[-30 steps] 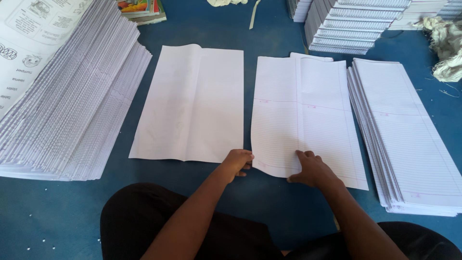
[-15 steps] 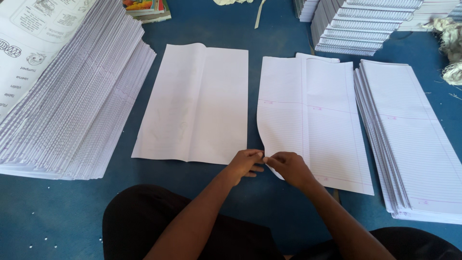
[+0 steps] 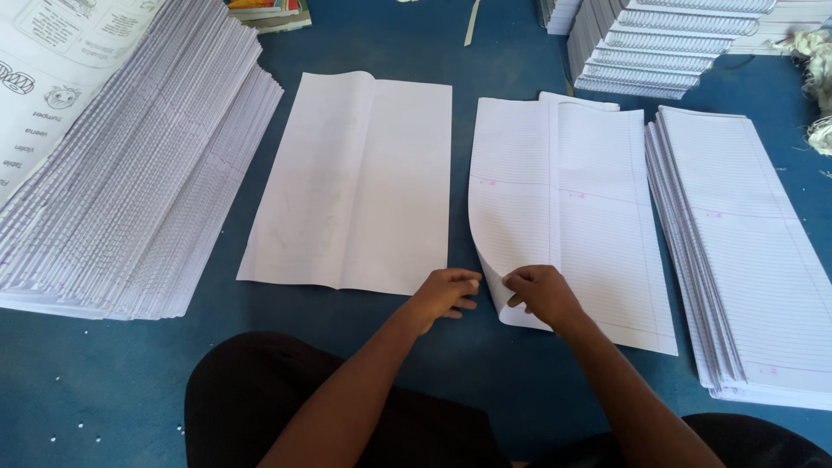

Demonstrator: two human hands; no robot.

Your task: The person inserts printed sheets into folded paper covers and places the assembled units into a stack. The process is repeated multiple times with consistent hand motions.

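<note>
both hands work at the near edge of a blue floor mat (image 3: 485,52). the right hand (image 3: 539,293) has its grip closed in a pinch on the near left corner of a ruled sheet (image 3: 598,208), thumb and fingers pressed together, and that corner is peeled up and curls off the sheets under it. the ruled sheet tops a small pile lying right of the middle of the mat, with another sheet's edge peeking out at its far side. the left hand (image 3: 444,295) sits just beside it with the fingers curled loosely; its fingertips meet the lifted corner, but whether they hold the paper cannot be told.

just left of the hands lies a plain white sheet (image 3: 355,186), folded down its length and flat on the mat, apart from the ruled pile. along the right edge runs a fanned stack of ruled sheets (image 3: 754,251). along the left edge a much taller fanned stack (image 3: 130,199) slopes up, with printed sheets (image 3: 61,61) on top. at the far right corner stand spiral-bound pads (image 3: 667,48), with frayed white cord (image 3: 816,87) beside them. at the far edge lies a coloured booklet (image 3: 269,10).
</note>
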